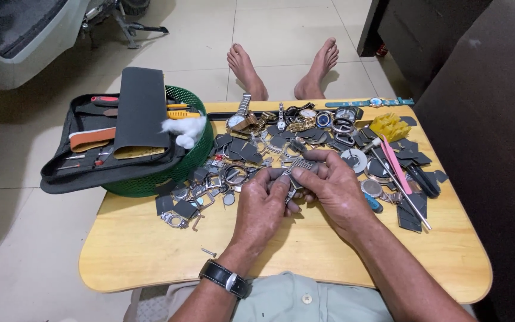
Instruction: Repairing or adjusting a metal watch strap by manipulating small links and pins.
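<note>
The left hand point(261, 206) and right hand point(335, 188) meet at the middle of the table point(144, 250), both pinching a metal watch band point(301, 165) that runs between their fingertips; the fingers cover most of it, so only a short linked stretch shows above the thumbs. Whether a watch case hangs on it cannot be told. A wristwatch point(226, 278) sits on the left wrist near the table's near edge. The near half of the table is bare wood, apart from one small screw point(208, 253) left of the left wrist, and gives the forearms open room. The far half is crowded: a heap of watch parts point(222, 179) lies just left of the hands, a row of watches point(296, 119) lines the far edge, and dark pieces with tweezers point(397, 164) and a yellow block point(388, 125) fill the right side up to the right edge. A green basket point(195, 158) sits on the far left corner, overhanging it, with a black tool case point(99, 149) laid open across it and a white cotton wad point(185, 130) on its rim. The small parts in the heap are too fine to tell apart. Two bare feet point(284, 68) rest on the floor beyond the far edge.
</note>
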